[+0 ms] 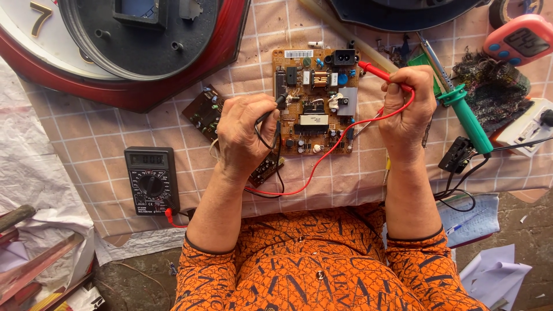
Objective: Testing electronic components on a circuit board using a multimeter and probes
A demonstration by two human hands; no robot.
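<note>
A checked pink cloth covers the surface (115, 132). At left lies a black multimeter (151, 179) with a grey display. The left hand (245, 135) pinches the black probe (273, 109) in closed fingers against the tan circuit board (315, 109) at centre; the right hand (406, 112) grips the red probe (377, 72). A green soldering iron (464, 112) lies at right.
</note>
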